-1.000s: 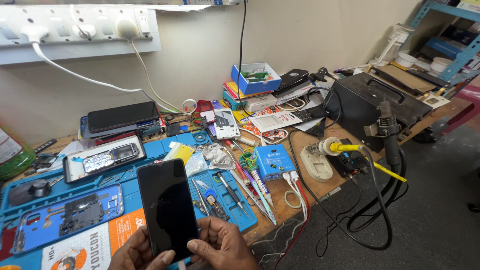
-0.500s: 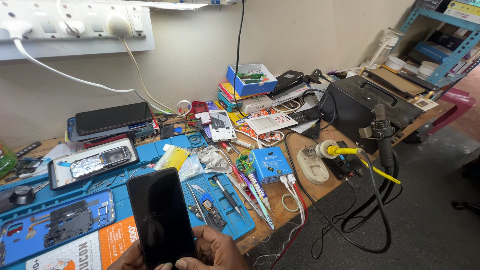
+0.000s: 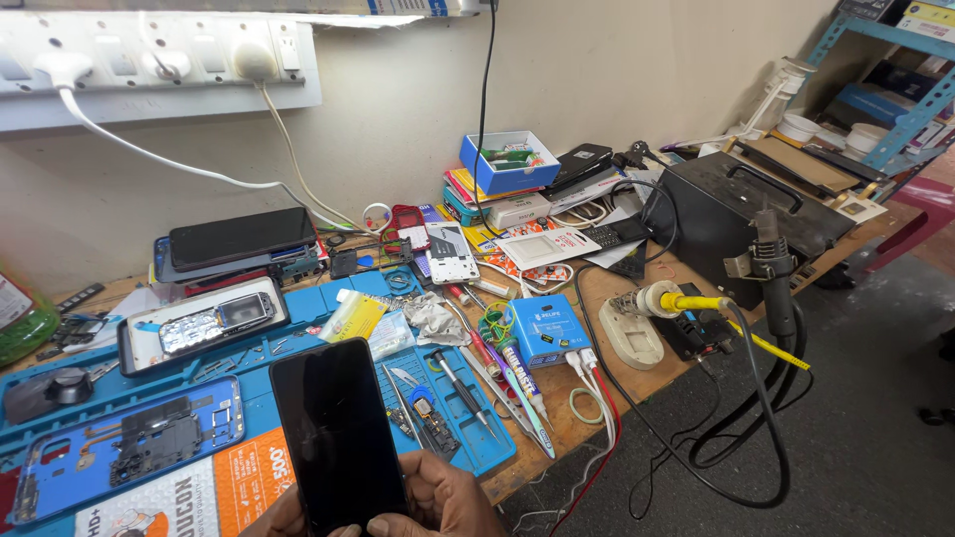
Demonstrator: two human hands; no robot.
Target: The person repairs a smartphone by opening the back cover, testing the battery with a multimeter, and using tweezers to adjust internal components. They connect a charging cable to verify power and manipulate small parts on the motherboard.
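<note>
The phone (image 3: 338, 433), dark screen up, stands tilted above the blue mat (image 3: 468, 438), its lower end grasped by the right hand (image 3: 448, 497) and the left hand (image 3: 284, 519). It looks light, stiff, slick and fragile, best gripped by its 2 long edges. Beyond the phone, the bench (image 3: 587, 388) is crowded with tools, and behind the phone runs a wall socket strip (image 3: 149, 65).

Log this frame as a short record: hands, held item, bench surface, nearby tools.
hands: both at the bottom edge, right hand and left hand gripping one item
held item: black smartphone, screen dark, upright
surface: blue repair mat on a wooden bench
nearby: opened phone frame, tweezers, small blue box
right of bench: hot air handpiece on a black station
</note>
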